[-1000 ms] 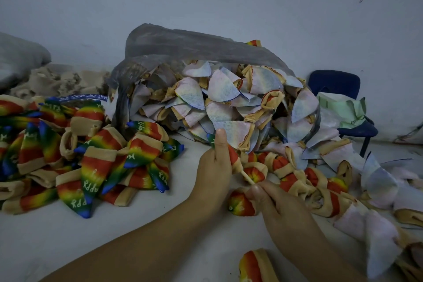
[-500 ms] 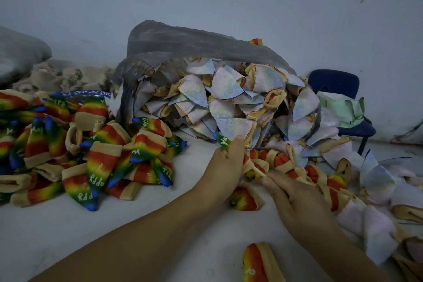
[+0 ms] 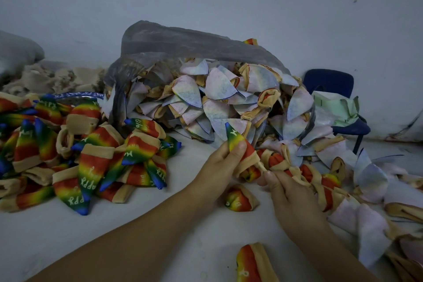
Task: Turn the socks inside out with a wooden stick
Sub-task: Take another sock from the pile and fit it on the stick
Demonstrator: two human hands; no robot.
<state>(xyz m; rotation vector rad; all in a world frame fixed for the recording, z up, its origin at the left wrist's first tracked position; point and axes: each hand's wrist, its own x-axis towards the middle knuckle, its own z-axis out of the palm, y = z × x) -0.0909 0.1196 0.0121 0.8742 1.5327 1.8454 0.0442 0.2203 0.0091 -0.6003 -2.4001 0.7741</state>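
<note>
The left hand (image 3: 225,158) grips a rainbow sock (image 3: 235,142) with fingers and thumb curled round it, above the table (image 3: 68,236) and just in front of the plastic bag (image 3: 183,41). Its blue toe points up and its tan cuff is bunched low. The right hand (image 3: 290,192) pinches the wooden stick (image 3: 262,166), which shows only as a short bare length running into that cuff. This sock looks nearly or fully turned, colour side out; sliding it off the stick seems to be what is left for it. To the left lies a heap of rainbow socks (image 3: 91,155), apparently finished. Much more remains: the pale socks (image 3: 217,98) spilling from the bag and along the right edge are still wrong side out, so the job looks well short of half done
</note>
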